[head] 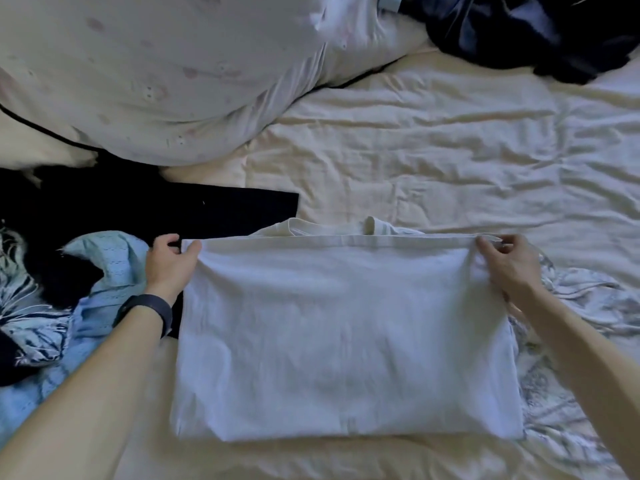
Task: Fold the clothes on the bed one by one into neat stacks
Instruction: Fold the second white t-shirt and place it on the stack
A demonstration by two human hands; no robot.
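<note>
Folding the white garment (346,327), lying flat and doubled over near the middle of the bed sheet (450,150). Pinching its far corners with the left hand (169,265) and right hand (507,263), thumbs against curled fingers, probably keeping the hem taut and square. Leaving the light blue garment (104,258) and black folded piece (225,213) waiting at left.

Two forearms come in from the bottom corners of the frame, the left forearm (86,393) from the lower left and the right forearm (588,358) from the lower right, both uncovered right to the frame's edge. The left hand (169,263) and right hand (509,266) are bare. A broad, dark, matte wristband (152,308) wraps the left wrist, left of centre, its surface too dark to read.
</note>
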